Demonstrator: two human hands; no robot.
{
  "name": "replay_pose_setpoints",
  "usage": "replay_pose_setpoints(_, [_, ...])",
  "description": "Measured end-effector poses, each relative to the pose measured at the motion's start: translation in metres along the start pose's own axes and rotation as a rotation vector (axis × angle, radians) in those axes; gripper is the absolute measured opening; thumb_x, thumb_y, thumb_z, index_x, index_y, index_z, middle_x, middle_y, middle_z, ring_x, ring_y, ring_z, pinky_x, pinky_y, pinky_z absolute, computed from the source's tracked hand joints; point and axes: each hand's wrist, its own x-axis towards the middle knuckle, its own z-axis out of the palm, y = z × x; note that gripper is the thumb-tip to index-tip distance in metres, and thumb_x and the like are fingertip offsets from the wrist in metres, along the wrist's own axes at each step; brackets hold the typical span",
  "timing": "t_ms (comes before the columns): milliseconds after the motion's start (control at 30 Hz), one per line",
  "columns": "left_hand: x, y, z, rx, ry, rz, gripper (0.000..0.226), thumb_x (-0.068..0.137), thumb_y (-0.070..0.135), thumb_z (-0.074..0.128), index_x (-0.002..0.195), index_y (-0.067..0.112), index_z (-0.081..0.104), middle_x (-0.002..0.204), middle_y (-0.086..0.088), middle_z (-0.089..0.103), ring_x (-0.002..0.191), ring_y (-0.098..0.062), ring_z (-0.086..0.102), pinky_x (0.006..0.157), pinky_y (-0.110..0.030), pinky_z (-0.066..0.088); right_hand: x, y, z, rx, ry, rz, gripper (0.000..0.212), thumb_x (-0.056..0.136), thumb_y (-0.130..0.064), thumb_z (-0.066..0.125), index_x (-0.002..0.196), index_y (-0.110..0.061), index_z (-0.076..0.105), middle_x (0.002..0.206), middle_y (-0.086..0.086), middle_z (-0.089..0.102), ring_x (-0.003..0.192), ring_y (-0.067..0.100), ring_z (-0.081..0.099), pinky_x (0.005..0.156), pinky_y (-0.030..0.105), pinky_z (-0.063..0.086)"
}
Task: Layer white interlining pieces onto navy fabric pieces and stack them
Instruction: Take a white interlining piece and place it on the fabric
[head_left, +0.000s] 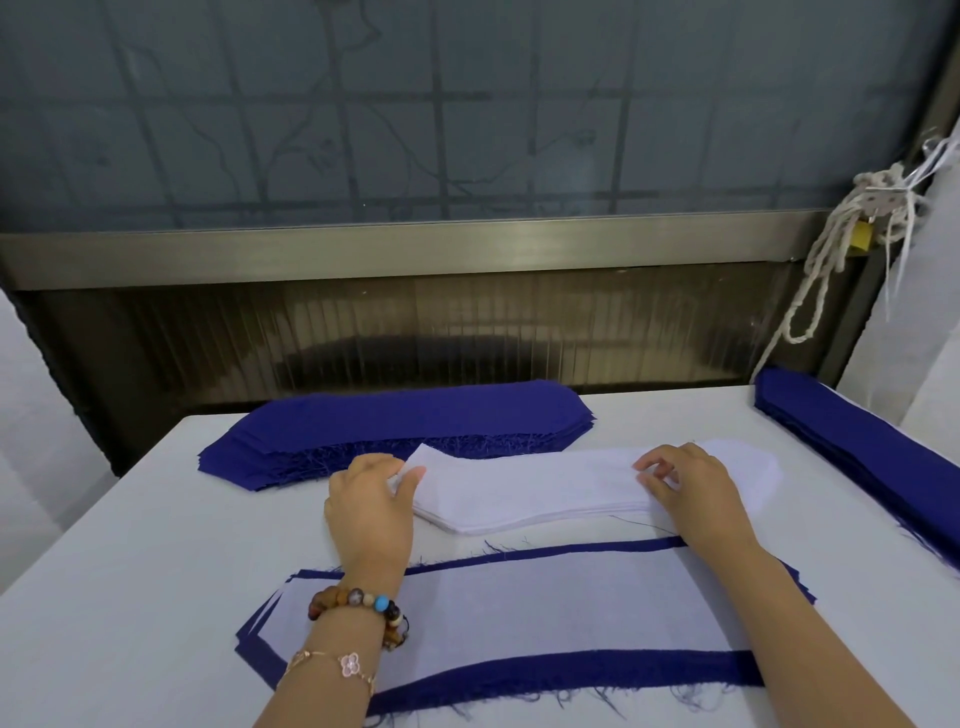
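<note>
On the table (156, 545), the white interlining stack (545, 493) was held at both ends.
Its left end was pinched in the curled grip of the left hand (371, 499); its top sheet was nipped by the right hand (691, 483). Layered navy fabric pieces (519, 670) were laid nearer.

Bench (130, 545), one, covered in white, running back to a window wall. Window: frosted glass pane (467, 104) with a dark grid of bars and branch-like shapes showing dimly behind it; below it a brushed metal rail (415, 249), and under that a ribbed translucent panel (467, 332). At the right end of the rail, a knotted off-white rope (818, 260) hanging in loops beside a brass padlock (862, 238); white sheer cloth (924, 338) at the right edge.
</note>
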Motion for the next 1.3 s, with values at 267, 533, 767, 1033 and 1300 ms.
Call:
replay_pose_setpoints(267, [0.0, 0.008, -0.003, -0.624, -0.116, 0.04, 0.02, 0.098, 0.016, 0.055, 0.111, 0.012, 0.07, 0.107, -0.001, 0.07, 0.103, -0.019, 0.062, 0.091, -0.031, 0.05, -0.003, -0.006, -0.004, 0.023, -0.024, 0.02, 0.027, 0.09, -0.026, 0.064, 0.116, -0.03, 0.057, 0.095, -0.003, 0.058, 0.095, 0.019, 0.057, 0.089, 0.032, 0.05])
replay_pose_setpoints(533, [0.0, 0.007, -0.006, -0.722, -0.179, 0.057, 0.019, 0.099, 0.014, 0.053, 0.1, 0.022, 0.07, 0.1, 0.009, 0.07, 0.099, -0.009, 0.061, 0.086, -0.023, 0.048, -0.001, -0.022, -0.014, -0.136, -0.142, -0.037, 0.07, 0.095, -0.006, 0.048, 0.146, -0.044, 0.02, 0.1, -0.002, 0.048, 0.086, 0.014, 0.052, 0.081, 0.032, 0.053])
replay_pose_setpoints(767, [-0.001, 0.008, -0.01, -0.754, -0.181, 0.174, 0.031, 0.097, 0.001, 0.051, 0.093, 0.024, 0.072, 0.1, 0.015, 0.071, 0.1, -0.001, 0.062, 0.082, -0.005, 0.042, 0.011, -0.025, -0.019, -0.205, -0.37, -0.129, 0.081, 0.091, -0.001, 0.046, 0.146, -0.05, 0.012, 0.099, -0.005, 0.044, 0.081, 0.01, 0.051, 0.075, 0.02, 0.05])
replay_pose_setpoints(1033, [0.0, 0.004, -0.006, -0.807, -0.173, 0.057, 0.027, 0.099, 0.013, 0.053, 0.094, 0.032, 0.072, 0.101, 0.01, 0.071, 0.1, -0.009, 0.063, 0.088, -0.027, 0.05, 0.015, -0.01, -0.016, -0.146, -0.213, -0.074, 0.028, 0.093, -0.029, 0.055, 0.121, -0.03, 0.051, 0.084, -0.006, 0.05, 0.072, 0.009, 0.051, 0.062, 0.014, 0.038])
replay_pose_setpoints(1300, [0.001, 0.0, 0.001, -0.729, -0.104, -0.041, 0.018, 0.097, 0.02, 0.057, 0.096, 0.035, 0.068, 0.092, 0.013, 0.071, 0.09, -0.006, 0.065, 0.073, -0.017, 0.047, 0.019, 0.015, -0.017, -0.005, -0.008, 0.094, 0.017, 0.089, -0.019, 0.065, 0.103, -0.01, 0.065, 0.083, 0.007, 0.052, 0.073, 0.018, 0.05, 0.069, 0.023, 0.038])
